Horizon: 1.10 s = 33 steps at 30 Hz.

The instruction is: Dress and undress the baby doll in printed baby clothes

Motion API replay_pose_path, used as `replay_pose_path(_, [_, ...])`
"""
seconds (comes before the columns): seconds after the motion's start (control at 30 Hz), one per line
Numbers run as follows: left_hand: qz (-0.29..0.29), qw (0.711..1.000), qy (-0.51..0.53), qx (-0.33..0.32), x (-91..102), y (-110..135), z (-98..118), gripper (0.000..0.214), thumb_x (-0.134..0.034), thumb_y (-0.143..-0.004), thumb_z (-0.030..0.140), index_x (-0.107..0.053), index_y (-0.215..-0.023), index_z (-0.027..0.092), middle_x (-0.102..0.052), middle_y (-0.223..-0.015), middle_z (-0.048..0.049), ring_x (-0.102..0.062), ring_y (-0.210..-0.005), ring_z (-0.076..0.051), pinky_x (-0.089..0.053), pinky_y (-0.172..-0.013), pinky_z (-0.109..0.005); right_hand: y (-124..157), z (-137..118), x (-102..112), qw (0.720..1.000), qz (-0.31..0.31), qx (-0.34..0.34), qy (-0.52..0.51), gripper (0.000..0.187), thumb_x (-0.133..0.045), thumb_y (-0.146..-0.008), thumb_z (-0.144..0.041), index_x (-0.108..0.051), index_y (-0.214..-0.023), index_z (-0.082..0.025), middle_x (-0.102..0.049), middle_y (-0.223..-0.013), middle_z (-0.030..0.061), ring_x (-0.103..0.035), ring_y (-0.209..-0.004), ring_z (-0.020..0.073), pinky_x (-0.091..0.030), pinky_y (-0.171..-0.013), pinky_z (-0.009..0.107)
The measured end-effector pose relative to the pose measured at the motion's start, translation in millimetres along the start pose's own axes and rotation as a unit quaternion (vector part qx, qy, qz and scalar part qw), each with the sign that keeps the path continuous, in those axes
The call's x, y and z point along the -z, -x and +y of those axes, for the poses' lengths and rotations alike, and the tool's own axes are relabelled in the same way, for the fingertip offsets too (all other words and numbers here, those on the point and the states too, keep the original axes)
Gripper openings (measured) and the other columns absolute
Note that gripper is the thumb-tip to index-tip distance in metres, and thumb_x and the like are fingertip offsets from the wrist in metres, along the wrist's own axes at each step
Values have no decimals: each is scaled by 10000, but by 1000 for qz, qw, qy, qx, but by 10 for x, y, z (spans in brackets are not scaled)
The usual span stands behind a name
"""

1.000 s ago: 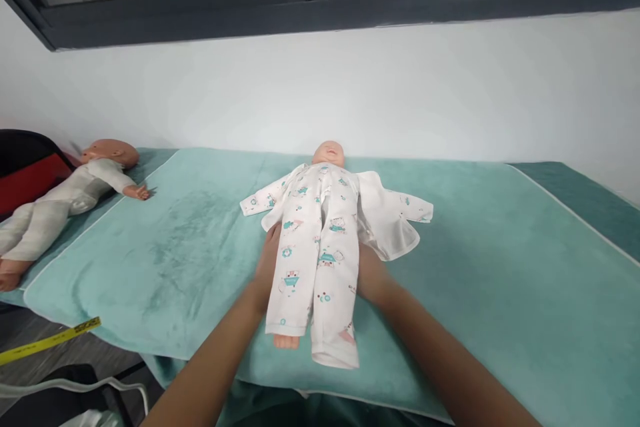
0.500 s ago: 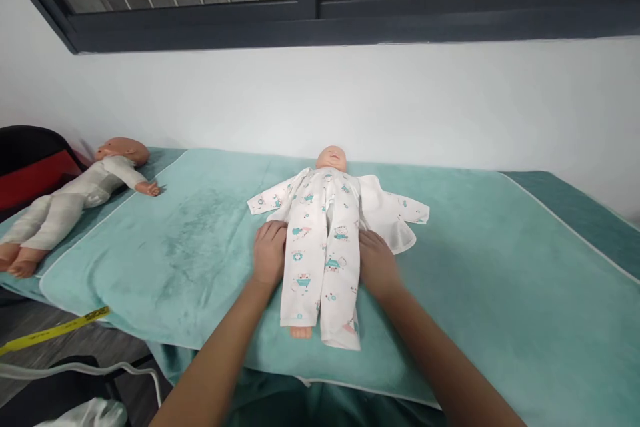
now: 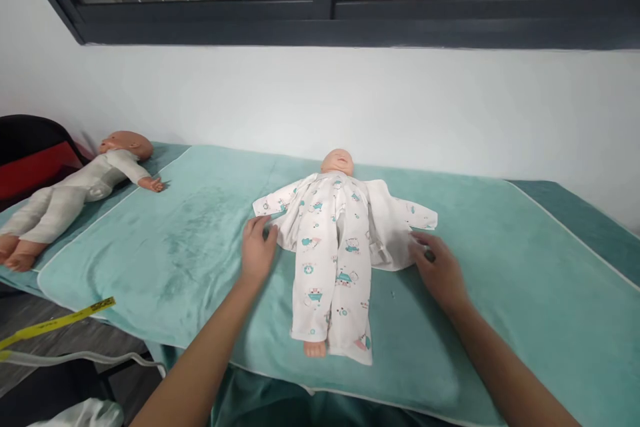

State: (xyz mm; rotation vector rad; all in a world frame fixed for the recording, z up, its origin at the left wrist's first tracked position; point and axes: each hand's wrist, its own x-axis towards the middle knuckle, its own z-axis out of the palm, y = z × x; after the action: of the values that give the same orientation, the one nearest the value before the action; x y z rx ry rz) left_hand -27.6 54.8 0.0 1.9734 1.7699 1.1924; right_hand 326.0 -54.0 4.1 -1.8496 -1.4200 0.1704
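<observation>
A baby doll (image 3: 337,161) lies on its back, dressed in a white printed baby shirt (image 3: 393,240) and matching trousers (image 3: 320,280). One bare foot (image 3: 315,349) shows below a trouser leg; the other leg's end is covered by cloth. My left hand (image 3: 257,253) is beside the shirt's left flap, thumb and fingers apart, the tips close to or touching its edge under the sleeve. At the outer edge of the right flap, my right hand (image 3: 440,273) holds the cloth between thumb and fingers. The shirt's front flaps spread out on both sides of the trousers.
A second doll (image 3: 95,180) in a white body suit lies at the far left, by a red and black object (image 3: 37,167). A green cloth (image 3: 500,320) covers the table. A yellow strap (image 3: 60,325) hangs at lower left. A wall with a window stands behind.
Both hands have left the sides of the trousers and moved outward to the shirt's flaps. The flaps now lie more spread. My view has shifted slightly.
</observation>
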Motion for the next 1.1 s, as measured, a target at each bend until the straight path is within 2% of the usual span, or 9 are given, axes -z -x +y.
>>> replay_pose_path(0.17, [-25,990,-113,80,-164,-227,46,402,-460,-913,395,-625,-1210,178,-647,-1192,-135,-587,-1119,-301,-467,-927,-421,-432,75,-22,988,-41,-84,120,439,-527,-836,-533,-667,-1040,-171,-686,-1021,124,-627,-843,242,-449,-710,347])
replay_pose_path(0.3, [-20,989,-118,82,-194,-262,51,348,-417,-927,302,-661,-1151,193,-660,-1151,-140,-617,-1041,-283,-480,-852,-401,-624,-29,-17,978,-113,-97,143,293,-602,-760,-495,-638,-715,-208,-653,-750,63,-573,-663,210,-374,-573,312])
replay_pose_path(0.43, [-19,990,-129,61,-208,-233,56,317,-512,-888,351,-683,-1103,195,-673,-1089,-148,-606,-1032,-312,-468,-845,-432,-775,-277,91,971,-164,-160,-70,241,-653,-701,-427,-563,-628,-216,-587,-622,8,-515,-562,170,-355,-502,281])
replay_pose_path(0.53, [-14,990,-136,45,-224,-210,71,282,-491,-895,298,-693,-1066,199,-687,-1051,-137,-607,-1025,-308,-449,-856,-433,-825,-650,143,935,-120,-184,-278,251,-659,-705,-407,-498,-646,-223,-510,-595,-22,-453,-513,132,-340,-455,258])
replay_pose_path(0.63, [-11,990,-129,47,-224,-196,88,268,-452,-912,273,-692,-1013,209,-696,-1026,-121,-621,-1004,-297,-441,-850,-422,-761,-1142,91,932,-116,-118,-323,256,-659,-717,-364,-446,-670,-228,-468,-595,-56,-425,-509,106,-320,-457,233])
replay_pose_path(0.73, [-1,991,-121,58,-206,-188,101,271,-422,-933,287,-663,-1024,203,-702,-1014,-115,-638,-959,-279,-439,-830,-401,-665,-1549,-29,901,-344,17,-262,194,-658,-739,-327,-498,-729,-218,-607,-750,-19,-578,-694,145,-431,-590,257])
replay_pose_path(0.8, [9,991,-111,71,-194,-182,102,288,-387,-953,304,-638,-1039,193,-711,-962,-108,-649,-890,-261,-434,-807,-385,-665,-1697,-119,887,-402,59,-221,207,-640,-769,-342,-480,-734,-217,-633,-770,-7,-612,-738,165,-450,-622,277])
replay_pose_path(0.97, [44,993,-48,95,-196,-154,60,294,-356,-967,342,-603,-1056,209,-711,-834,-69,-625,-705,-226,-414,-698,-334,-997,-1787,-409,958,-233,112,-123,134,-568,-842,-343,-524,-843,-216,-671,-897,14,-619,-784,168,-463,-675,298])
replay_pose_path(1.1, [51,994,-8,96,-203,-130,32,297,-363,-967,356,-593,-1089,213,-713,-865,-65,-638,-717,-216,-419,-657,-308,-1339,-1871,-758,952,-200,218,82,281,-575,-846,-262,-565,-1121,-207,-628,-1167,62,-614,-941,190,-456,-737,293])
